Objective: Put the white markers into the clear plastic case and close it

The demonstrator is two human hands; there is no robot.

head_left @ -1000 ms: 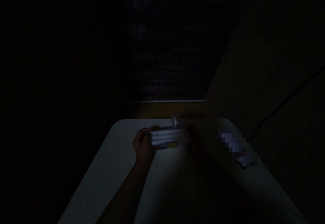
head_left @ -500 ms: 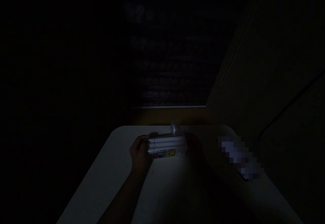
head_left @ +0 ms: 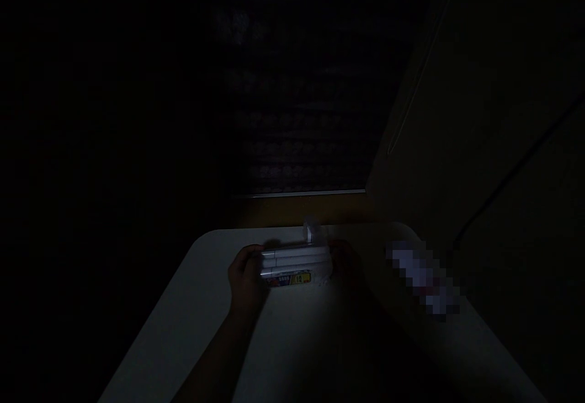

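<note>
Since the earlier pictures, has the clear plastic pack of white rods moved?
Yes: the pack has shifted slightly left, judged against the far corners of the white, round-cornered tabletop.

Packet (head_left: 295, 264) between left hand (head_left: 245, 278) and right hand (head_left: 346, 264), table (head_left: 178, 317) beneath, masked object (head_left: 421, 278) rightward (near the edge)

Place: dim indoor room; home or office, you can't tell | Cues: pale round-cornered table (head_left: 183, 311) before you; dark, blind-like covering (head_left: 297, 116) beyond, pale strip (head_left: 301, 194) along its foot; looped cord (head_left: 389, 152) beside dark wall (head_left: 484, 128) at your right
</note>
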